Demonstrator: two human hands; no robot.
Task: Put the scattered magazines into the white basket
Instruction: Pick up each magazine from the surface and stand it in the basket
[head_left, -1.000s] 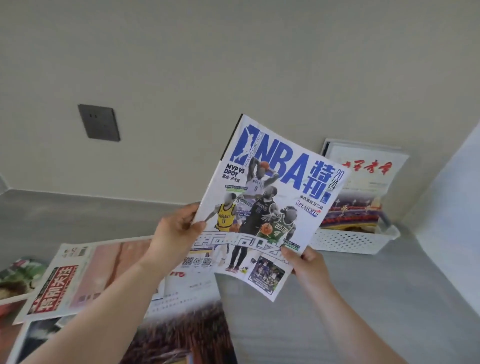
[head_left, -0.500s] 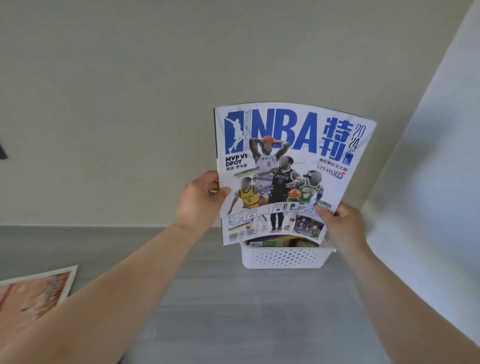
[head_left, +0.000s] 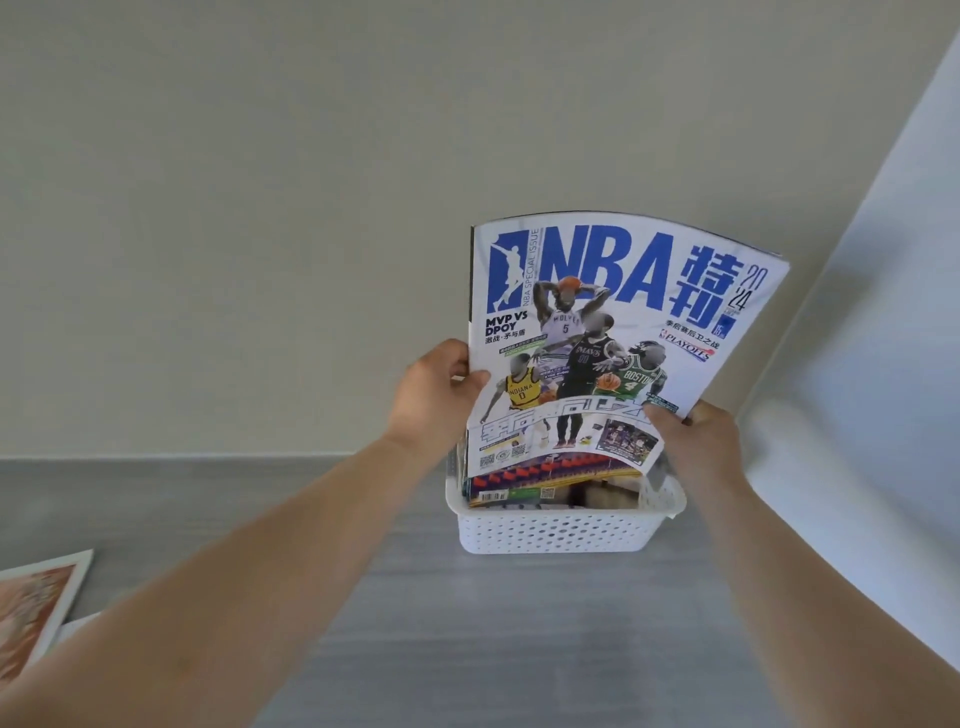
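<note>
Two hands, left hand (head_left: 434, 397) and right hand (head_left: 698, 441), pinch "NBA SPECIAL ISSUE 2024" magazine (head_left: 608, 338) upright; "MVP VS DPOY", "PLAYOFFS" legible; white basket (head_left: 556, 532) directly below both.

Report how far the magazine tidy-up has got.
Done: one magazine already stands in the white basket. In hand: the NBA magazine, gripped by the left hand and right hand above the basket. Left: another magazine lies on the counter.

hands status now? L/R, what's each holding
Left hand: closed on the left edge of the NBA magazine.
Right hand: closed on the same magazine's lower right corner, above the white basket.
</note>
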